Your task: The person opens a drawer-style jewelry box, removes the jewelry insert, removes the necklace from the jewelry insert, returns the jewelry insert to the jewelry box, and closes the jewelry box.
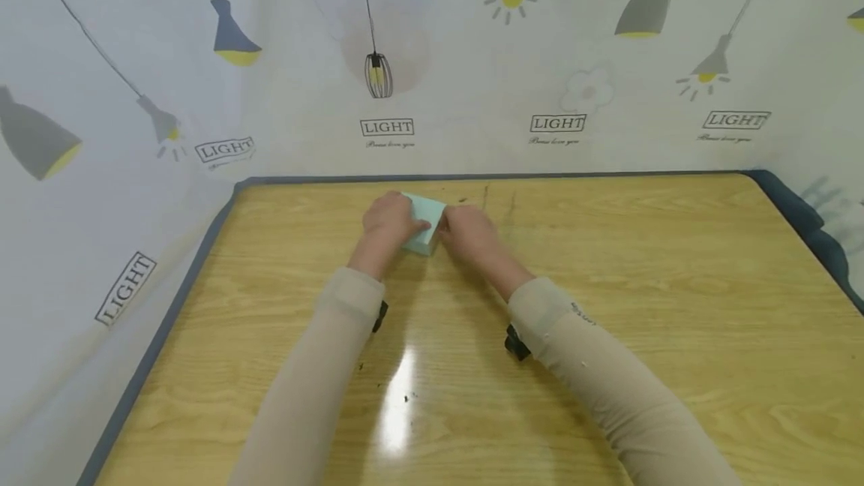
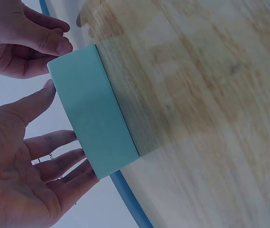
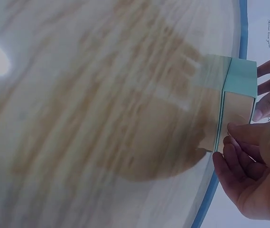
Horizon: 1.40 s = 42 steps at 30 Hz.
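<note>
A mint-green box [image 1: 425, 217] sits on the table near its far edge. Its right end shows a tan inner face [image 3: 237, 109] framed by green walls, like a drawer in a sleeve. My left hand [image 1: 391, 217] holds the box from the left, thumb on the top and fingers along the side; in the left wrist view its fingertips meet the green surface [image 2: 89, 109]. At the tan end, my right hand [image 1: 469, 232] has its fingers curled, with thumb and index fingertip pinching there. Whether they grip a small tab is hidden by the fingers.
The wood-grain table [image 1: 641, 306] has a dark blue edge [image 1: 506, 176] and a few small dark marks. Behind it hangs a white sheet [image 1: 459, 58] printed with lamps and the word LIGHT. Black straps [image 1: 517, 342] show under the cuffs.
</note>
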### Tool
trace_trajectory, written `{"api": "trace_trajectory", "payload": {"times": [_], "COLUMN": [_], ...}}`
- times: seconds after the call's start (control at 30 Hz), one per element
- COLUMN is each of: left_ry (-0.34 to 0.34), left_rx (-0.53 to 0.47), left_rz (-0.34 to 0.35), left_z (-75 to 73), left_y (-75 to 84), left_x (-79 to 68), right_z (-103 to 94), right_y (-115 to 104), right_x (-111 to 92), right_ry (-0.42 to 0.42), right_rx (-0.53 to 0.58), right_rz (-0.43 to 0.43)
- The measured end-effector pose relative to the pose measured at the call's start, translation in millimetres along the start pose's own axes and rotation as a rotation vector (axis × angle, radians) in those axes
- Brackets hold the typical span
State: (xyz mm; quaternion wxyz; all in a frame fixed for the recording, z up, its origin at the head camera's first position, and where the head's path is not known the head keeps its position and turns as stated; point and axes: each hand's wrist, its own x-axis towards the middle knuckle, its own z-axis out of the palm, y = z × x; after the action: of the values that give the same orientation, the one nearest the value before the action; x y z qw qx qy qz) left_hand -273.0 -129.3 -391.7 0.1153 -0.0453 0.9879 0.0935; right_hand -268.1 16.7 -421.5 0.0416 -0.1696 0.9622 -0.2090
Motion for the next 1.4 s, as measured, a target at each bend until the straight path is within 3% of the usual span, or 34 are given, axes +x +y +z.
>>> {"api": "trace_trajectory", "payload": {"times": [0.33,0.67,1.4], "left_ry": [0.016,0.010,-0.002], "left_rx": [0.003,0.002,-0.036], "left_rz": [0.004,0.019,0.013], "left_z": [-2.0,-0.3,-3.1], "left_y": [-3.2,-3.8,-0.8], "left_x": [-3.0,-1.5,-4.8], "right_z": [3.6,4.6,4.2], "right_y": [-5.0,-4.3,-2.0], "right_x": [7.1,11.4,5.7], "right_ry": [0.018,-0.015,-0.011], "right_rx": [-0.001,0.004,0.005], "right_rz": [0.024,0.056,0.019]}}
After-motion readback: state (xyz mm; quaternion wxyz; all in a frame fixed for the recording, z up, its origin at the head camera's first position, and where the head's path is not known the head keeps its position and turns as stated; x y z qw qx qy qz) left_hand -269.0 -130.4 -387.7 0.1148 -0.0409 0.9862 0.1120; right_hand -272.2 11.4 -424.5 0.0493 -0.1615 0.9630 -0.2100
